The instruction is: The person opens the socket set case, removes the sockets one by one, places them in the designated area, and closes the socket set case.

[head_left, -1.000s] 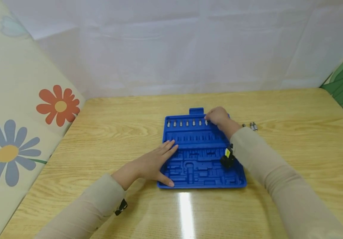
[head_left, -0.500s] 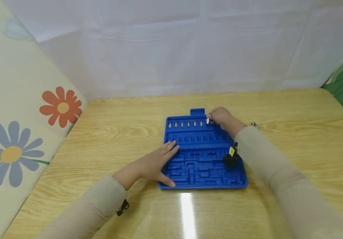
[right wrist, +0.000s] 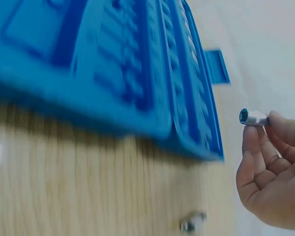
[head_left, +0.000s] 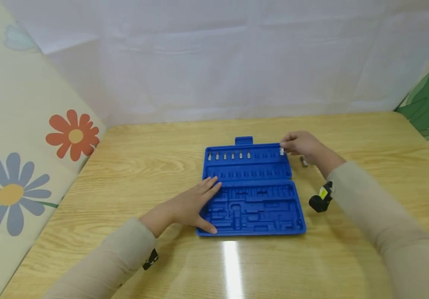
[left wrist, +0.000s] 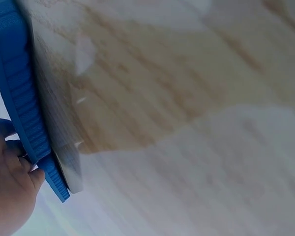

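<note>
An unfolded blue plastic tool case (head_left: 252, 180) lies on the wooden table, with several silver bit sockets (head_left: 232, 155) in a row in its far half. My left hand (head_left: 192, 205) rests on the case's left edge with straight, spread fingers and the thumb near the front corner. In the left wrist view, the left hand (left wrist: 12, 184) touches the side of the case. Just at the case's far right edge, my right hand (head_left: 305, 146) pinches one bit socket (right wrist: 253, 118) between thumb and fingertips. Its hollow end shows in the right wrist view.
At least one loose bit socket (head_left: 304, 161) lies on the table right of the case, partly behind the right hand; the right wrist view shows a blurred loose socket (right wrist: 192, 222) too. A white cloth (head_left: 214, 62) hangs behind the table (head_left: 143, 149).
My right hand has taken the rightmost bit socket out of the row and carried it right, to the case's right edge. The left hand has stayed in place.
</note>
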The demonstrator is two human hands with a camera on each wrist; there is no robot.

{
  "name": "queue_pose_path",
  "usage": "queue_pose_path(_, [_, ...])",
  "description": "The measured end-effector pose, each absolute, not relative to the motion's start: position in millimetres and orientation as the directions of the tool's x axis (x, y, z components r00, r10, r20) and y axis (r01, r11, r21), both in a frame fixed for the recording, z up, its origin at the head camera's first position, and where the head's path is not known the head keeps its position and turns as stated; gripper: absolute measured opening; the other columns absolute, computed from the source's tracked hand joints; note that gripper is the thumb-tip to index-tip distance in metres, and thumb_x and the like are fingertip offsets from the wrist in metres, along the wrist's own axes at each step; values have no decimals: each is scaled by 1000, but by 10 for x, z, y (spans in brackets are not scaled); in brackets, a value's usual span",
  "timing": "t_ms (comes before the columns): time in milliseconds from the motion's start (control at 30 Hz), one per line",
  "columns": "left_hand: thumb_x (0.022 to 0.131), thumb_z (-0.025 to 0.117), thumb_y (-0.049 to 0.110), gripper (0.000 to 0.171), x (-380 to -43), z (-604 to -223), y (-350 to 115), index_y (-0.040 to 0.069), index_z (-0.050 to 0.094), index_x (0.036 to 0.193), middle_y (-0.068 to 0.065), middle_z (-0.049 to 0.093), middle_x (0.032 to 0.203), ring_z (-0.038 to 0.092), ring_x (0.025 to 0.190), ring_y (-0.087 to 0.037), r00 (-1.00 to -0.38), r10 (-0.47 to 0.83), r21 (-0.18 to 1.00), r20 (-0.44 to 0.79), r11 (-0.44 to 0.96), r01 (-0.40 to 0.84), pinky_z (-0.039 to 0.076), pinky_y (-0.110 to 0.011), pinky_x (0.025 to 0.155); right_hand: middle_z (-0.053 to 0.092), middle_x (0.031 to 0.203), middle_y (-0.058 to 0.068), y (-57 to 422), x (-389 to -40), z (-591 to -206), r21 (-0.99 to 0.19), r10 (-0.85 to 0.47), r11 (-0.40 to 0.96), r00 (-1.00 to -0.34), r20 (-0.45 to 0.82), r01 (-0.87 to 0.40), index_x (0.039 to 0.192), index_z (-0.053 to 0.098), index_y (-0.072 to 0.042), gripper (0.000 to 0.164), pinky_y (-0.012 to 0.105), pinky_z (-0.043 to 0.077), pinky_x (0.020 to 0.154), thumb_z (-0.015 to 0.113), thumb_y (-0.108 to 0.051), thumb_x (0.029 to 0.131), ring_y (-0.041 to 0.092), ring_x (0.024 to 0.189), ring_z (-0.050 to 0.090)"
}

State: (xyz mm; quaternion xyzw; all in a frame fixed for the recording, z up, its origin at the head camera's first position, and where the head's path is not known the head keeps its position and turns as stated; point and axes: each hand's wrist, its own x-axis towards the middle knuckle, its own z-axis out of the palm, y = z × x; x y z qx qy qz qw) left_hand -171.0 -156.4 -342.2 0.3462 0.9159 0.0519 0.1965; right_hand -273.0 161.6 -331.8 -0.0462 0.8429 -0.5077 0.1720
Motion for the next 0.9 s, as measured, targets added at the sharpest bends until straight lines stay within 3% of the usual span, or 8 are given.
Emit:
queue_pose_path(233, [61, 53, 70, 111, -1697, -3439, -1570, 8, 5, 139, -10, -2, 143, -3, 129, -25, -686, 643, 222, -341, 764, 605, 13, -39, 102, 50, 100, 12, 1955, -2671, -3344, -861, -230, 501, -946, -231, 89, 116, 43, 8, 36, 41, 37, 87, 43, -19, 92, 26, 95, 48])
queue_pose_path(500, [61, 53, 69, 111, -1694, -3446, -1570, 8, 5, 139, -11, -2, 143, -3, 129, -26, -683, 650, 225, -333, 758, 613, 13, -39, 102, 52, 86, -1, 2290, -2615, -3413, -864, -177, 490, -959, -223, 110, 113, 40, 12, 35, 40, 39, 85, 43, -15, 91, 6, 75, 51])
queue_pose_path(700, [62, 54, 68, 110, -1698, -3435, -1568, 7, 5, 139, -11, -3, 143, -3, 129, -26, -682, 654, 220, -326, 754, 619, 12, -39, 102, 48, 95, 9, 2431, -2569, -3487, -840, -111, 519, -961, -251, 160, 111, 40, 11, 32, 37, 40, 82, 42, -14, 91, 14, 82, 47])
queue_pose_path(900, [62, 56, 67, 110, -1702, -3413, -1556, 7, 6, 139, -12, -2, 143, -3, 129, -26, -685, 651, 221, -327, 758, 614, 12, -39, 102, 49, 88, 4, 2499, -2573, -3552, -838, -56, 506, -962, -269, 205, 103, 45, 7, 21, 26, 43, 74, 44, -9, 90, 8, 76, 48])
